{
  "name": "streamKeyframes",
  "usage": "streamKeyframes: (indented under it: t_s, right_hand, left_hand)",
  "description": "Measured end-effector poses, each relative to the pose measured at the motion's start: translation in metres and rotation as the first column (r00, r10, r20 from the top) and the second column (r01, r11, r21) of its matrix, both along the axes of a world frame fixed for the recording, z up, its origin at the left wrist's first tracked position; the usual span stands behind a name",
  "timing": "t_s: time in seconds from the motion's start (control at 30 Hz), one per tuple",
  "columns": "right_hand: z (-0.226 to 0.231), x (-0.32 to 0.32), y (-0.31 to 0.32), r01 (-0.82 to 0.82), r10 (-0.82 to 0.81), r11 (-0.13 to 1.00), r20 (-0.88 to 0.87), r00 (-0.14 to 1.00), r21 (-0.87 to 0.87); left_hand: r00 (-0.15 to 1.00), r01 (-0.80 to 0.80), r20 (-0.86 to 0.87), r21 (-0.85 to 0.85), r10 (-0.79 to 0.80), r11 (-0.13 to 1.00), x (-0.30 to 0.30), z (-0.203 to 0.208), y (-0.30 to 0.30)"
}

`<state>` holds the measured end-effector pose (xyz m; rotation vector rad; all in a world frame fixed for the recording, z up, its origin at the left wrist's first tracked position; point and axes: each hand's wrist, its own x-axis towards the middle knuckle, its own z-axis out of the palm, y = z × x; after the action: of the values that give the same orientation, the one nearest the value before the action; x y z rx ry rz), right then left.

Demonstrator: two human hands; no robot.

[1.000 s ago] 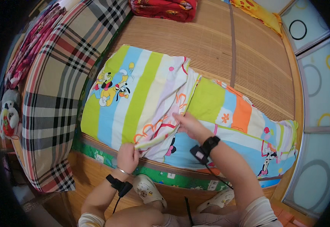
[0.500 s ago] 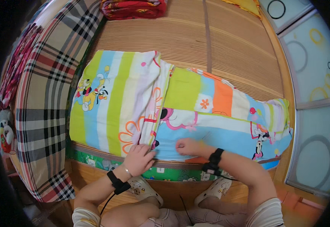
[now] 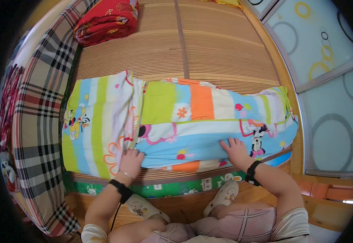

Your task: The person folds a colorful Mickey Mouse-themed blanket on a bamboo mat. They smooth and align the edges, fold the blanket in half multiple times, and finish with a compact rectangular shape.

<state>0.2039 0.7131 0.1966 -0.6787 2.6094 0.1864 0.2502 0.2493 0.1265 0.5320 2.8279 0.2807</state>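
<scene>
A folded child's quilt (image 3: 201, 139) in bright stripes, patches and cartoon figures lies lengthwise along the near side of a bed. Its left part is a wide striped panel (image 3: 99, 121), folded over with a rumpled edge. At the near end of that fold, my left hand (image 3: 131, 164) has its fingers bent together on the cloth; the fingertips are partly hidden. My right hand (image 3: 237, 154) rests on the blue strip toward the right, fingers spread and holding nothing. Some creases run through the blue fabric between my hands.
The bed carries a brown slatted mat (image 3: 156, 52). A red folded quilt (image 3: 107, 22) sits at the far left, beside a plaid cloth-covered bed end (image 3: 42, 121). Sliding cabinet doors with ring patterns (image 3: 330, 121) stand at the right. My clogs (image 3: 146, 208) are by the bed's green edge.
My right hand has moved right along the quilt and changed from curled to spread. My left hand stays at the fold. The view has shifted, showing more of the red quilt.
</scene>
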Motion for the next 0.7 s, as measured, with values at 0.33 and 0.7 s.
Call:
streamKeyframes:
  t_s: [0.33, 0.7]
  right_hand:
    - [-0.011, 0.021, -0.044, -0.077, 0.302, 0.783, 0.268, 0.915, -0.617]
    - [-0.031, -0.150, 0.183, 0.224, -0.270, 0.869, -0.042, 0.962, -0.442]
  left_hand:
    - [0.908, 0.076, 0.395, -0.487, 0.142, 0.870, -0.025, 0.038, -0.085]
    - [0.923, 0.278, 0.339, -0.258, -0.183, 0.925, -0.148, 0.119, 0.156]
